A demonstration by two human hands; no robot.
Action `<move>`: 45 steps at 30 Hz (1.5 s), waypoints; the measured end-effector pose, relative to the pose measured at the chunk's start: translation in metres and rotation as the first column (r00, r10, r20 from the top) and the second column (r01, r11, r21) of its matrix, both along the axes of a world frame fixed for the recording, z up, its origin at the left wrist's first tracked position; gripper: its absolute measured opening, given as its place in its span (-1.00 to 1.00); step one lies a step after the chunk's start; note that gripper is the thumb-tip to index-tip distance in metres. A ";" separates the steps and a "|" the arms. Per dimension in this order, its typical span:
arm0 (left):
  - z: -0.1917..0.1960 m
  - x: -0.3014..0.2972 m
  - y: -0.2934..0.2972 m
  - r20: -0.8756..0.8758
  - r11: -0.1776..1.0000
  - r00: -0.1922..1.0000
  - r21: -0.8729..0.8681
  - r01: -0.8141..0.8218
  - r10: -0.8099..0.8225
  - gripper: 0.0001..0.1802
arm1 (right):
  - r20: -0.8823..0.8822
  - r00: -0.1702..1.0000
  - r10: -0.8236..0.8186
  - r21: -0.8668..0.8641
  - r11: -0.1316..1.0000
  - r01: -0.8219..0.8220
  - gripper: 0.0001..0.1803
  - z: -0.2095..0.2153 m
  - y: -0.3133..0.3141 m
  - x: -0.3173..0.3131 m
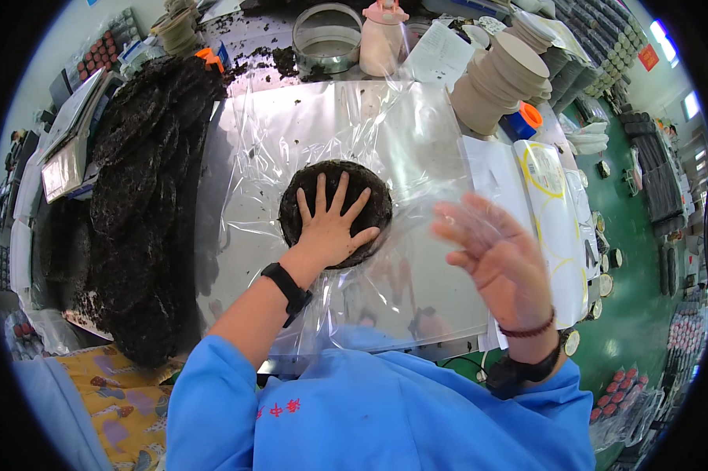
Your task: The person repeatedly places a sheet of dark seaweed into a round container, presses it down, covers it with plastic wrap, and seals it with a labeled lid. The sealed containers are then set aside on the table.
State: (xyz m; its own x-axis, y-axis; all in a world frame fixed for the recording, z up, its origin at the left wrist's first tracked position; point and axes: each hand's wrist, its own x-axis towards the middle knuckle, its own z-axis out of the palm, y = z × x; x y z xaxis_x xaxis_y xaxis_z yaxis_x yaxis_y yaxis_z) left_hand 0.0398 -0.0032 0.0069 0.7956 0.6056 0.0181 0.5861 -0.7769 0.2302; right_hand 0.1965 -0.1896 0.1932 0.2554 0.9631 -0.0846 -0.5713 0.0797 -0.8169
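My left hand (332, 228) lies flat with its fingers spread on a round, dark cake of what looks like dried seaweed (377, 187). Under and around the cake, crinkled clear plastic film (252, 169) spreads over a shiny metal sheet (428, 302). To the right of the cake, my right hand (507, 263) is raised above the sheet, palm partly turned up. Its fingers are smeared by motion, and a glint of clear film shows across them. Whether they grip the film I cannot tell.
A tall heap of dark seaweed cakes (146, 180) stands at the left. Along the back are a glass-like ring (326, 43), a pink bottle (383, 39) and stacked pale discs (499, 82). An orange-and-blue tape roll (524, 120) and white label sheets (554, 235) lie at the right.
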 end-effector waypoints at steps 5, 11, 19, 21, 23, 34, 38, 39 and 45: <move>0.008 0.002 -0.001 -0.050 1.000 0.999 -0.015 0.001 -0.002 -0.17 | 0.870 -0.192 -0.454 0.332 0.829 -0.450 -0.40 0.020 -0.014 -0.021; 0.002 0.010 0.003 -0.056 0.999 0.998 0.043 0.033 -0.030 -0.16 | 0.753 -0.347 -0.559 0.291 0.757 -0.585 -0.78 -0.078 0.044 -0.062; 0.007 0.007 -0.042 0.032 0.998 0.998 -0.007 0.057 -0.056 -0.18 | 0.954 -0.094 -0.285 0.148 0.719 -0.679 -0.85 -0.135 -0.050 -0.027; 0.004 0.005 -0.043 0.029 0.997 0.998 0.054 0.047 -0.048 -0.19 | 0.902 -0.341 -0.264 0.082 0.881 -0.466 -0.73 -0.155 -0.053 -0.018; 0.005 0.005 -0.044 0.048 0.999 0.998 0.022 0.038 -0.039 -0.20 | 0.862 -0.404 -0.306 0.174 0.927 -0.331 -0.55 -0.159 -0.036 -0.019; 0.070 -0.057 -0.030 0.789 0.988 0.598 -0.069 -0.140 0.140 -0.54 | 0.927 -0.334 -0.170 0.093 0.968 -0.234 -0.19 -0.162 0.042 -0.050; 0.067 -0.162 -0.020 0.641 0.813 0.574 -0.139 -0.565 0.509 -0.06 | 0.926 -0.298 -0.234 0.163 0.956 -0.243 -0.53 -0.162 0.045 -0.047; 0.026 -0.184 -0.025 0.641 0.693 0.271 -0.696 -0.188 0.718 -0.27 | 0.923 -0.289 -0.255 0.180 0.948 -0.262 -0.54 -0.162 0.047 -0.050; 0.107 -0.175 -0.015 0.454 0.397 0.295 -0.887 0.235 0.841 -0.77 | 0.921 -0.308 -0.240 0.169 0.956 -0.242 -0.54 -0.166 0.041 -0.047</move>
State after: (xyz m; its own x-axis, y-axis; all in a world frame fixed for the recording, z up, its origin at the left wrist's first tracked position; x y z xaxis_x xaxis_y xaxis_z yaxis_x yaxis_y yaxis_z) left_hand -0.1354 -0.0184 0.1141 0.3601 0.9159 -0.1774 -0.2231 0.2692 0.9369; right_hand 0.1492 -0.1488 0.0274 -0.2335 0.8735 0.4272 0.9083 0.3527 -0.2247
